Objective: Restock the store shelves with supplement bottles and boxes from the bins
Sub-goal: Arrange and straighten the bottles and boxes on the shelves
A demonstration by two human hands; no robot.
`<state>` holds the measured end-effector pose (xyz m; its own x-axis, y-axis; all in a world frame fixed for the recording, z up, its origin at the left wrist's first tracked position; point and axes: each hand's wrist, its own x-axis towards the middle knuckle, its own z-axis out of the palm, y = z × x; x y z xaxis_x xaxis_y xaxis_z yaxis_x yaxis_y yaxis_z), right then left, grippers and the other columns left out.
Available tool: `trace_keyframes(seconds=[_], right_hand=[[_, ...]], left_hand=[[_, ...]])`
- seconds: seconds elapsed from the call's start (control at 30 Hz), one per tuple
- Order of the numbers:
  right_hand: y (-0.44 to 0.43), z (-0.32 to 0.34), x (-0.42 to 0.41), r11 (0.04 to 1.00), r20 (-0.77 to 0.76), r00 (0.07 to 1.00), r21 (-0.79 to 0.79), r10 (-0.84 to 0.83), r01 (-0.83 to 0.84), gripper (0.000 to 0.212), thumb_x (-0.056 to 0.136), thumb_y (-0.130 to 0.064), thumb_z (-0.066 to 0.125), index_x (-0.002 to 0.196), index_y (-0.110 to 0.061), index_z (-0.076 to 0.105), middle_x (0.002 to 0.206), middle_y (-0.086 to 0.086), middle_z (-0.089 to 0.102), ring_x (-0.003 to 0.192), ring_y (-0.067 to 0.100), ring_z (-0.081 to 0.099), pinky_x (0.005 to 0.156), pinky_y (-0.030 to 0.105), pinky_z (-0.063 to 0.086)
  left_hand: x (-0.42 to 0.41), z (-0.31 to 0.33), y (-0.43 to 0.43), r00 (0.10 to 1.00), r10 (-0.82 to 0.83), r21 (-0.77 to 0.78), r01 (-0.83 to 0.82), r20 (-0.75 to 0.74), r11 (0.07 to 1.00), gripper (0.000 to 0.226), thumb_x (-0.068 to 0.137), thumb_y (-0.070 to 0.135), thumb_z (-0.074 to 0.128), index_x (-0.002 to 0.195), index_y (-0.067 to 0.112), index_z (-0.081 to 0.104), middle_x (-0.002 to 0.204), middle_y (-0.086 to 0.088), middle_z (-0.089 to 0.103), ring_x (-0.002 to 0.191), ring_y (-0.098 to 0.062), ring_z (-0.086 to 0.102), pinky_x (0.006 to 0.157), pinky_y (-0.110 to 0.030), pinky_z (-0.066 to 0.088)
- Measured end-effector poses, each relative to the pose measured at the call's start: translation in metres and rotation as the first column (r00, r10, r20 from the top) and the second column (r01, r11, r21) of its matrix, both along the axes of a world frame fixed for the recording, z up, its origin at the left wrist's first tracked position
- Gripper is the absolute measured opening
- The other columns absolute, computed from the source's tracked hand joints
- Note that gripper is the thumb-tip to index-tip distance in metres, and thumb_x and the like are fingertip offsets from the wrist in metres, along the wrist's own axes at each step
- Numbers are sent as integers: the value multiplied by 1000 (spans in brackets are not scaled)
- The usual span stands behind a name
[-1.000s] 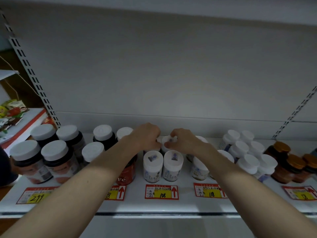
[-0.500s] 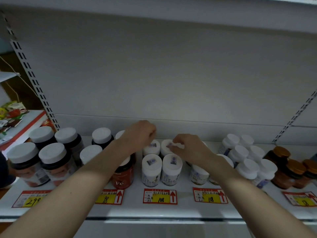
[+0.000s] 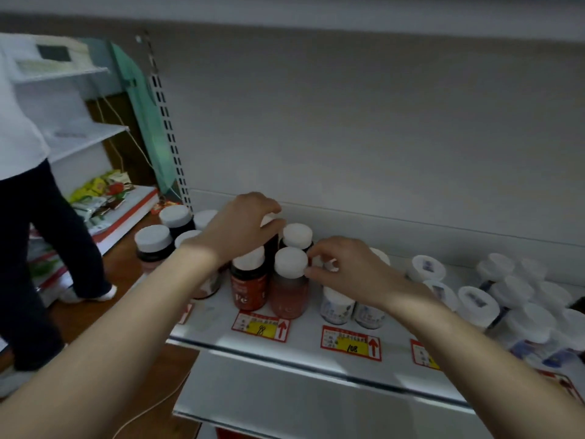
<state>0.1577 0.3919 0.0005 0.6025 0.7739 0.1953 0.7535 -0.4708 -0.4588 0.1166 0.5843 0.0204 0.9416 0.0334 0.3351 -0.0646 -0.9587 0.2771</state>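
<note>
The left hand (image 3: 242,224) curls loosely over the caps of the dark bottles behind the red bottle (image 3: 248,282) marked "Fe", though whether it grips one I cannot tell. Right of that red bottle, the right hand (image 3: 345,267) pinches its fingertips (image 3: 311,273) against the white cap of a second red bottle (image 3: 289,285) standing on the shelf (image 3: 304,340).

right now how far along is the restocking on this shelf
Done: the shelf already carries rows of dark jars at the left, red bottles above the 98 tag, and white bottles to the right.
In hand: the left hand reaches over the rear red bottles, while the right hand fingers touch the front bottle's cap, apparently straightening it.
Left: no bins are in view, so remaining stock can't be judged.
</note>
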Motion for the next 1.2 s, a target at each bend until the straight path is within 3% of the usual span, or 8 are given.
trace_keyframes(seconds=[0.17, 0.33, 0.5, 0.7, 0.8, 0.93, 1.2], right_hand=[[23, 5, -5, 987, 20, 997, -139, -73, 75, 36, 88, -33, 60, 116, -11, 55, 107, 10, 59, 94, 22, 55, 82, 33, 45], [43, -6, -9, 940, 9, 985, -298, -170, 165, 60, 83, -40, 62, 136, -22, 38, 127, 8, 48, 113, 23, 48, 84, 30, 39], [56, -14, -16, 936, -18, 968, -257, -252, 239, 58, 81, -26, 67, 132, -19, 40, 126, 8, 51, 115, 23, 49, 76, 24, 34], [61, -21, -18, 931, -64, 945, -201, -322, 304, 52, 80, -21, 67, 127, -18, 45, 121, 8, 53, 112, 24, 50, 80, 28, 38], [63, -21, -18, 921, -77, 934, -210, -349, 327, 57, 78, -20, 68, 130, -18, 44, 124, 9, 52, 113, 23, 49, 88, 31, 41], [64, -21, -19, 919, -90, 929, -210, -359, 335, 56, 78, -20, 69, 128, -19, 44, 121, 8, 54, 109, 22, 51, 80, 27, 38], [61, -14, -18, 919, -86, 937, -247, -338, 308, 57, 81, -28, 66, 131, -23, 40, 123, 7, 53, 108, 21, 52, 80, 27, 40]], left_hand=[[-26, -10, 20, 977, 44, 89, -26, -211, 996, 52, 88, 48, 53, 128, 16, 52, 125, -9, 52, 112, -23, 50, 91, -30, 39], [-26, -27, 28, 944, -9, 149, 62, -329, 987, 53, 84, 52, 56, 127, 21, 50, 126, -7, 47, 112, -24, 48, 85, -28, 38], [-19, -39, 41, 951, -127, 78, 155, -283, 985, 43, 88, 37, 56, 127, 22, 50, 120, -8, 47, 106, -26, 51, 87, -34, 43], [-19, -46, 46, 952, -213, -1, 218, -219, 976, 39, 90, 31, 55, 127, 17, 52, 119, -10, 45, 106, -27, 52, 88, -34, 43], [-20, -51, 48, 959, -225, -14, 226, -173, 974, 37, 90, 31, 55, 123, 15, 54, 116, -10, 46, 104, -25, 51, 82, -29, 42], [-21, -55, 48, 964, -220, -8, 222, -148, 975, 41, 91, 33, 53, 129, 17, 50, 117, -11, 46, 104, -24, 50, 74, -24, 35], [-24, -50, 47, 967, -205, 48, 215, -152, 975, 44, 92, 42, 47, 128, 15, 48, 123, -8, 45, 105, -23, 52, 79, -26, 40]])
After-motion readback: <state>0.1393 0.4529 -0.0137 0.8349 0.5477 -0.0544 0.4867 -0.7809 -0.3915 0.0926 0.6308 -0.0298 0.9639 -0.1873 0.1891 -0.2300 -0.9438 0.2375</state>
